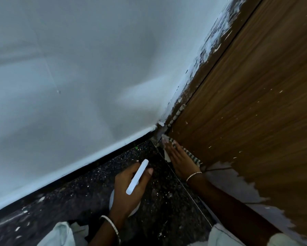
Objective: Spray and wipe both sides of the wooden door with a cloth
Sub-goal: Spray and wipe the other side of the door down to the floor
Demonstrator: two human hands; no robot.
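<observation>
The wooden door (255, 107) fills the right side, brown with white paint flecks. My right hand (182, 159) lies flat with straight fingers, pressing a striped cloth (193, 156) against the door's bottom corner next to the frame. My left hand (129, 187) hovers over the floor and grips a white spray bottle (137, 176) round its neck. The bottle's trigger head points up and away. Its round body shows below my palm.
A pale blue-white wall (69, 77) takes up the left. It meets the dark speckled floor (167, 201) along a black skirting line. The paint-smeared door frame (202, 68) runs up between wall and door. My knees in light fabric sit at the bottom edge.
</observation>
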